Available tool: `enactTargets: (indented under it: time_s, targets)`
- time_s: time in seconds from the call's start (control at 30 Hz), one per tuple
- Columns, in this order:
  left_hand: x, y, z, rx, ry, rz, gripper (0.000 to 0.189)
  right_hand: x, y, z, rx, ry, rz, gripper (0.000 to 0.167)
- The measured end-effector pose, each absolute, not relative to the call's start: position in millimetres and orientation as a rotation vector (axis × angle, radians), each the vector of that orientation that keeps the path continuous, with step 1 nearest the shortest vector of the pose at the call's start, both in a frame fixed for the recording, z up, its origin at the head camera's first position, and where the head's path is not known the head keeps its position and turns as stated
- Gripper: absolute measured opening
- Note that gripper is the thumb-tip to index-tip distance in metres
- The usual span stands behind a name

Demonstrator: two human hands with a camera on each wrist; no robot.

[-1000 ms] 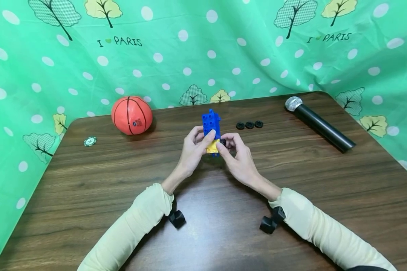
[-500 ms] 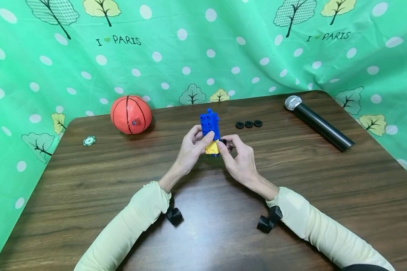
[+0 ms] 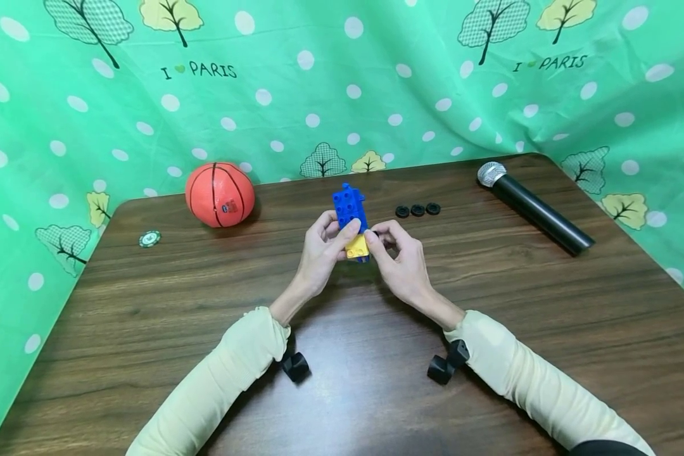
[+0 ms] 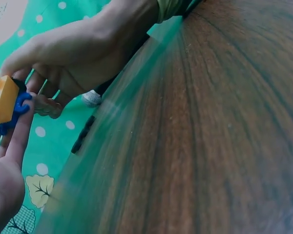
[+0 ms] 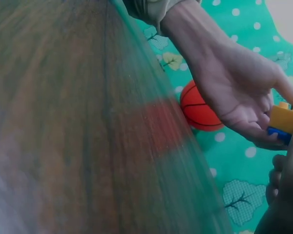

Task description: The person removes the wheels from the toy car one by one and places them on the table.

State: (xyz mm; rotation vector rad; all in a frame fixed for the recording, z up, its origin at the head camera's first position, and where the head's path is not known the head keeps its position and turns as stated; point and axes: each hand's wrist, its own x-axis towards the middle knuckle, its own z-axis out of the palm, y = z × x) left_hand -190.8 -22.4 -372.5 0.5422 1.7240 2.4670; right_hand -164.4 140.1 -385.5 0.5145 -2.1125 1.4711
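Both hands meet over the table around a toy made of building blocks. Its long blue studded base (image 3: 349,206) points away from me, with a yellow brick (image 3: 357,247) on its near end. My left hand (image 3: 318,256) grips the toy from the left, thumb across its top where blue meets yellow. On the other side, my right hand (image 3: 401,263) pinches a small black wheel (image 3: 375,234) against the toy's side, mostly hidden by the fingers. In the left wrist view, a blue hook-like piece (image 4: 23,101) sticks out beside the yellow brick.
Three black wheels (image 3: 418,210) lie in a row behind my right hand. A microphone (image 3: 538,209) lies at the back right. An orange toy basketball (image 3: 220,194) and a green-white poker chip (image 3: 150,238) are at the left. A green curtain (image 3: 342,82) hangs behind the table.
The blue end of the toy has tilted and shifted slightly left. My right hand has closed in a little on the toy, so less of the black wheel shows.
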Motion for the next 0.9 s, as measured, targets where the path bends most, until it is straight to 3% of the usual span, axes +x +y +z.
enactTargets:
  time_s: [0.4,0.9]
  targets:
    - [-195.3,-27.7,-374.0,0.610,1.597,2.427,0.032,-163.3,139.1,-390.3,0.642,-2.007,1.214,0.013]
    - [-188.7,-13.3,-370.8,0.530,1.815,2.478,0.032,-165.3,140.2,-388.1,0.538,-1.973,1.225,0.009]
